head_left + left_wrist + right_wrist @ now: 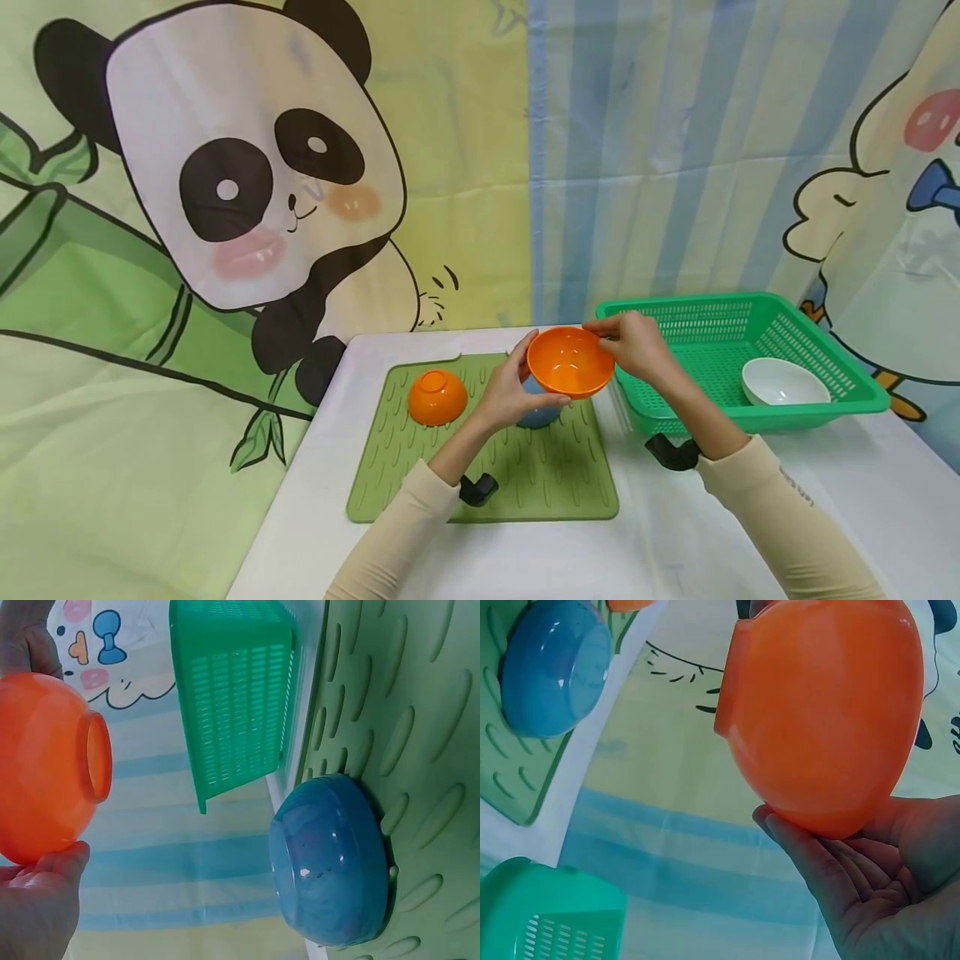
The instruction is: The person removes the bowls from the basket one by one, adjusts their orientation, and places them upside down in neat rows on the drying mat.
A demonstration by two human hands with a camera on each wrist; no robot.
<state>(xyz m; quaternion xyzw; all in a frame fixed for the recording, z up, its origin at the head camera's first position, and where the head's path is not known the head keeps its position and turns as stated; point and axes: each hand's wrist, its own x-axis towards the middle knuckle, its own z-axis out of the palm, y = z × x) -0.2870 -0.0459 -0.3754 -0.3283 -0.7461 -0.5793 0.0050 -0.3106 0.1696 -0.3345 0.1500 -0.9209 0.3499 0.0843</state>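
Observation:
Both hands hold one orange bowl (570, 360) in the air above the mat, its hollow side facing the head camera. My left hand (510, 396) grips its left edge, with the thumb along the lower rim. At the upper right rim, my right hand (633, 340) pinches the bowl between thumb and fingers. Just below it a blue bowl (330, 862) rests upside down on the green mat (420, 483), partly hidden by the left hand in the head view. A second orange bowl (437, 398) lies upside down at the mat's left.
To the right stands a green perforated basket (697, 421) with a white bowl (783, 383) inside. A white table (300, 517) carries mat and basket. Behind it hangs a cloth (465, 167) printed with a panda and stripes.

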